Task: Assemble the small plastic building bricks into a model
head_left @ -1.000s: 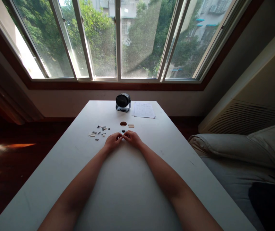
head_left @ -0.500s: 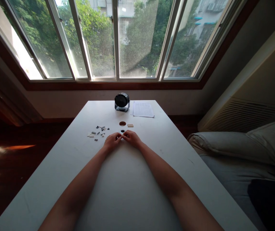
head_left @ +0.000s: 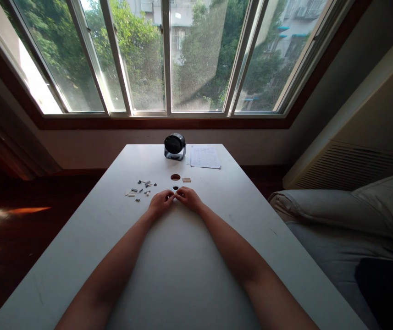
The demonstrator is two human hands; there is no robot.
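Note:
My left hand [head_left: 162, 200] and my right hand [head_left: 188, 197] meet over the middle of the white table [head_left: 182, 256]. Both have their fingers closed, with the fingertips nearly touching. Whatever they pinch is too small and covered to name. Just beyond the fingertips lies a small ring-like piece with a dark centre [head_left: 175, 188]. Left of my left hand, several small grey, black and cream building pieces [head_left: 144, 185] are scattered. A tan studded piece [head_left: 186, 180] rests past my right hand.
A round hole [head_left: 175, 177] opens in the tabletop beyond the hands. Farther back stand a small black fan [head_left: 174, 146] and printed paper sheets [head_left: 205, 156]. A grey sofa [head_left: 337, 220] borders the table on the right; a window [head_left: 196, 59] is ahead.

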